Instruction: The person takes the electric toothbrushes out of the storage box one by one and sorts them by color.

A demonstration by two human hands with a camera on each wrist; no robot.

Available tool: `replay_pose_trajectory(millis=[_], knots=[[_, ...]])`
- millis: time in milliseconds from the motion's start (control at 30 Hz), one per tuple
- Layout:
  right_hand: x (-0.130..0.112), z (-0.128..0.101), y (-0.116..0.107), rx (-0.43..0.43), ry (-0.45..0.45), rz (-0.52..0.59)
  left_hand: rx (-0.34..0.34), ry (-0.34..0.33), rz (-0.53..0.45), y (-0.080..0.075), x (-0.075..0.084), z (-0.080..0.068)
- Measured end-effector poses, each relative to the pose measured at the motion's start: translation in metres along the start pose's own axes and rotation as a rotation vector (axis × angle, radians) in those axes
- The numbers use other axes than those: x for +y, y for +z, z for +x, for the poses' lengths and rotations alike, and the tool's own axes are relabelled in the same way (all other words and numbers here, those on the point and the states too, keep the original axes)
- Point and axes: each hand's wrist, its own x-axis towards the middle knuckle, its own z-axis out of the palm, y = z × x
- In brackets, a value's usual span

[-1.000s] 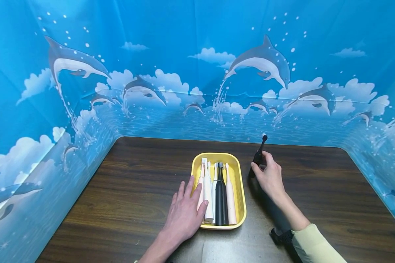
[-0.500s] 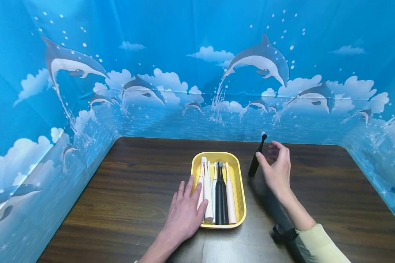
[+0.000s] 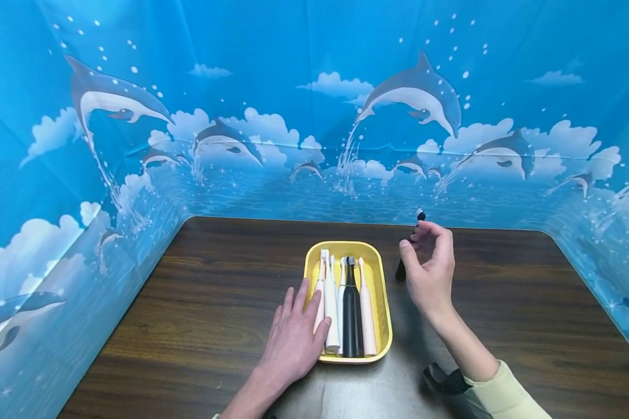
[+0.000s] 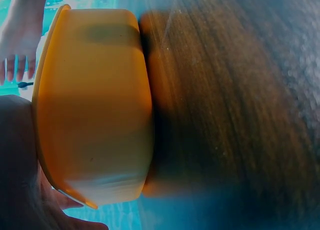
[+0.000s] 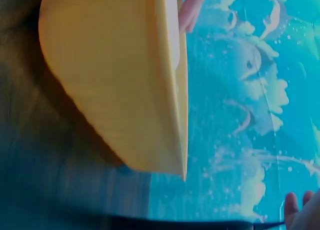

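a dark wooden table [image 3: 199, 302] stands inside a blue dolphin-printed backdrop [image 3: 293, 105], and a shallow yellow plastic tray [image 3: 380, 291] sits in the middle of it. in the tray lie slim electric toothbrushes side by side, heads away from the person: pale pink and white ones [image 3: 331, 308], one black one [image 3: 352, 314] and another pale pink one [image 3: 367, 314] at the right.

the left hand [image 3: 293, 340] lies flat on the table with fingers straight, its fingertips over the tray's left rim and touching the outermost pale brush. it has not shifted across the last second.

the change is on the other side. a second ago the right hand [image 3: 428, 273] was wrapped around a black electric toothbrush [image 3: 401, 269] standing upright on the table just right of the tray. half a second ago the fingers had opened and drawn off to its right. now the hand has come back across the brush, fingers loosely curled, thumb and fingertips near the neck, with only the foot and the brush head [image 3: 420, 216] showing past it. from here i cannot tell whether it pinches the brush or merely hovers in front.

my reading: the black brush stands by itself outside the tray, and the hand is either steadying it or taking it up again.
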Motion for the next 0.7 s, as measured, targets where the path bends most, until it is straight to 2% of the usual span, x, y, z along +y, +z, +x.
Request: replay_pose_trajectory(millis=[133, 300, 400, 700], knots=[[-0.002, -0.006, 0.01, -0.102, 0.093, 0.016, 0.003, 0.003, -0.003, 0.0, 0.0, 0.0], [0.001, -0.015, 0.021, -0.272, 0.257, -0.057, 0.006, 0.004, -0.005, 0.0, 0.0, -0.001], [0.004, -0.021, 0.028, -0.36, 0.332, -0.062, 0.004, 0.0, -0.006, 0.0, 0.0, -0.001], [0.004, -0.037, 0.052, -0.481, 0.45, -0.046, 0.007, -0.001, -0.006, 0.001, -0.001, -0.001]])
